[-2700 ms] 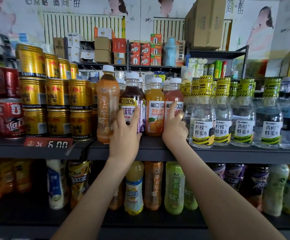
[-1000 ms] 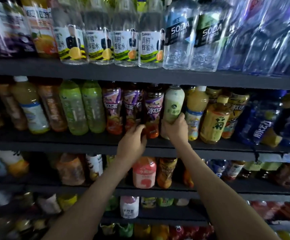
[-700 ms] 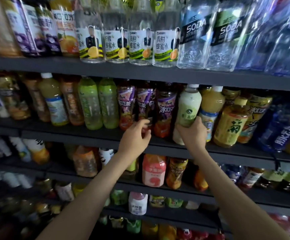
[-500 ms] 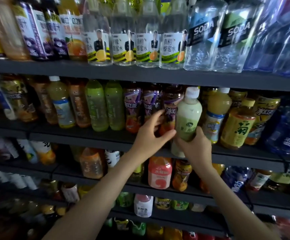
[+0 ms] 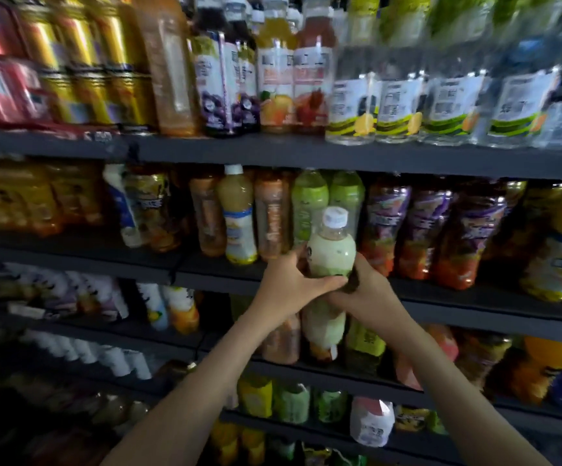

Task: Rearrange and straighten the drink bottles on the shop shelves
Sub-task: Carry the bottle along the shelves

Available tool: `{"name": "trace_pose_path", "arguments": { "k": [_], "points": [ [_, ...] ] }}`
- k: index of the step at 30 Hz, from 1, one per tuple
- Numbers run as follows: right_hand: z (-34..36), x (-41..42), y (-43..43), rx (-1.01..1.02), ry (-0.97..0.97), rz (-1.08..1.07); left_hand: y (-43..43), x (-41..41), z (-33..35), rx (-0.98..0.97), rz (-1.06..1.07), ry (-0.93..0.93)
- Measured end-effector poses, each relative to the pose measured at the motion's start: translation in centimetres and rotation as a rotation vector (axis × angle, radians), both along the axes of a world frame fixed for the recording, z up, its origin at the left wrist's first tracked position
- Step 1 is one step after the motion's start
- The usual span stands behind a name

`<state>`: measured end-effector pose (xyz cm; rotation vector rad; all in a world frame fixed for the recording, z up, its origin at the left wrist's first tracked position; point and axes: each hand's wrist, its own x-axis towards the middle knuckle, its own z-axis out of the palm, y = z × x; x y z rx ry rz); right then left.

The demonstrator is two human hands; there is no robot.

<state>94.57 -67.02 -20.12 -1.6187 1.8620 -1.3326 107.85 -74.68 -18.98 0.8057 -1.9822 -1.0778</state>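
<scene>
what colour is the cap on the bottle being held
White cap, pale green bottle; head view.

Both arms outstretched; left hand (image 5: pixel 288 288), right hand (image 5: pixel 368 292) curled round pale bottle (image 5: pixel 331 252).

Pale green bottle (image 5: pixel 331 253): clear glossy plastic; white ribbed plastic cap.
Shelf (image 5: pixel 306 154): matt dark-grey, smooth.
Gold cans (image 5: pixel 81 55): shiny metal.
Water bottles (image 5: pixel 351 105): transparent glossy plastic.

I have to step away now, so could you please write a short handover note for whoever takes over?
Left hand grips the pale bottle; right hand grips it too.
Bottle is upright, in the air before the green bottles of the middle shelf.
Done: bottle in hand.
Left: shelve it, then straighten the other rows.
</scene>
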Motion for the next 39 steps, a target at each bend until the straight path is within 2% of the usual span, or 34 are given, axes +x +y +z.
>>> {"name": "trace_pose_path", "arguments": {
  "k": [4, 10, 15, 22, 27, 30, 32, 35, 39],
  "points": [
    [0.0, 4.4, -4.3, 0.063, 0.036, 0.067, -4.2, 6.0, 0.6, 0.059, -0.027, 0.011],
    [0.3, 10.5, -8.2, -0.093, 0.034, -0.022, -8.7, 11.4, 1.5, 0.047, -0.076, -0.016],
    [0.7, 13.1, -10.2, -0.127, -0.046, -0.075, -10.2, 15.0, 2.3, 0.040, -0.087, 0.016],
    [0.3, 13.8, -10.9, -0.165, -0.213, -0.083, -10.9, 17.8, 0.7, 0.034, 0.250, 0.084],
    [0.1, 15.2, -11.4, -0.195, -0.302, -0.053, -11.6, 19.4, -1.0, 0.034, 0.372, 0.083],
    [-0.2, 16.7, -12.4, -0.214, -0.334, -0.031, -11.6, 20.9, -1.6, 0.019, 0.361, 0.075],
    [-0.3, 18.0, -13.3, -0.216, -0.356, -0.013, -11.8, 21.8, -1.9, -0.022, 0.276, -0.001],
    [0.0, 20.3, -15.0, -0.229, -0.316, 0.028, -12.5, 22.5, -1.8, -0.202, 0.208, -0.159],
    [0.8, 24.1, -18.3, -0.219, -0.227, 0.090, -15.4, 24.3, -1.2, -0.286, 0.272, -0.144]
  ]
}}
